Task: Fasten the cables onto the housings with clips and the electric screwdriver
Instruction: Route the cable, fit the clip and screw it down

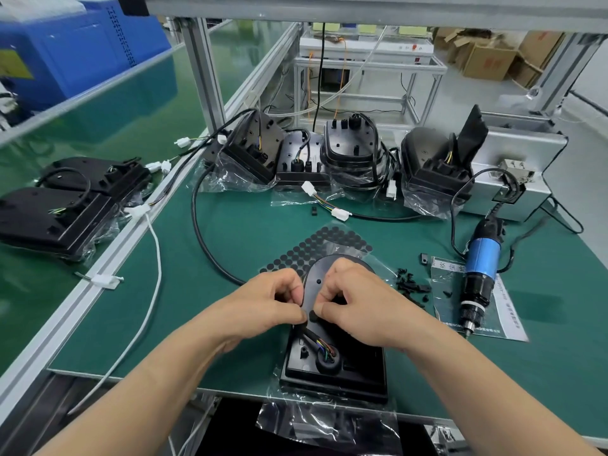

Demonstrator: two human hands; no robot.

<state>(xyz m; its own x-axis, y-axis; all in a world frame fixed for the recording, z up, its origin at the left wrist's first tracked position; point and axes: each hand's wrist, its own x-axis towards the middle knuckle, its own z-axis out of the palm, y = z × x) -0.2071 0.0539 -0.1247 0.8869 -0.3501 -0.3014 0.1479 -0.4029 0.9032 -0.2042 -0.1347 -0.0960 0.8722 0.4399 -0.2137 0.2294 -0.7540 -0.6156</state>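
A black housing (332,373) lies flat on the green mat at the front edge, partly in a clear bag. Its black cable (309,339) runs from a grommet with coloured wires up between my hands. My left hand (263,304) pinches the cable against the housing. My right hand (358,307) pinches a small black clip (312,315) just beside the cable. The blue electric screwdriver (478,274) lies on a paper sheet to the right, tip toward me. A heap of loose black clips (413,284) sits between the housing and the screwdriver.
Several more housings with cables (329,156) stand in bags along the back of the mat. Two black housings (65,205) lie on the conveyor at left. A sheet of black round pads (316,248) lies behind my hands. A grey control box (513,166) stands at right.
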